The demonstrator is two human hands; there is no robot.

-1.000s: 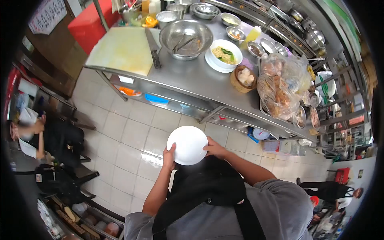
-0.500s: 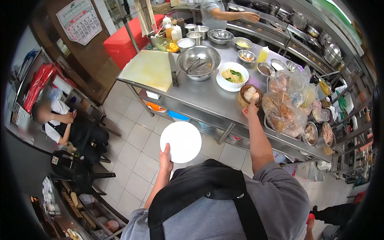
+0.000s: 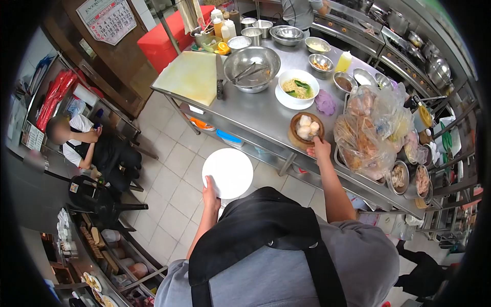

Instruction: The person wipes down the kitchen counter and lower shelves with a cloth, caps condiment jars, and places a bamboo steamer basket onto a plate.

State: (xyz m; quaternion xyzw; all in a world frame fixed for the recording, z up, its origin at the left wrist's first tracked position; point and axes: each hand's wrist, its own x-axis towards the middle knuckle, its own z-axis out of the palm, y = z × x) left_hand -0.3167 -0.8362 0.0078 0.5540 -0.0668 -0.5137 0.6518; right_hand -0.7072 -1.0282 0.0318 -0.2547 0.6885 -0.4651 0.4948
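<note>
My left hand [image 3: 209, 195] is closed on the edge of a round white plate [image 3: 229, 173], held over the floor in front of the steel table. On the table's front edge, my right hand [image 3: 320, 148] grips the near right side of a small bamboo steamer basket [image 3: 295, 138]. Several pale dumplings [image 3: 307, 128] sit inside it. Just behind the basket lie a crumpled purple cloth [image 3: 325, 102] and a white bowl of noodles with greens [image 3: 296, 88], which stands on a white saucer.
A cutting board [image 3: 186, 77], knife [image 3: 220, 84] and large steel mixing bowl [image 3: 238, 64] with tongs occupy the table's left. Bagged meat [image 3: 363, 135] fills a tray at right. One person sits on the left [image 3: 87, 138]; another stands beyond the table [image 3: 297, 13].
The steamer basket has shifted left and nearer the table's front edge with my right hand. The plate has risen slightly. The person beyond the table has moved right, largely out of view.
</note>
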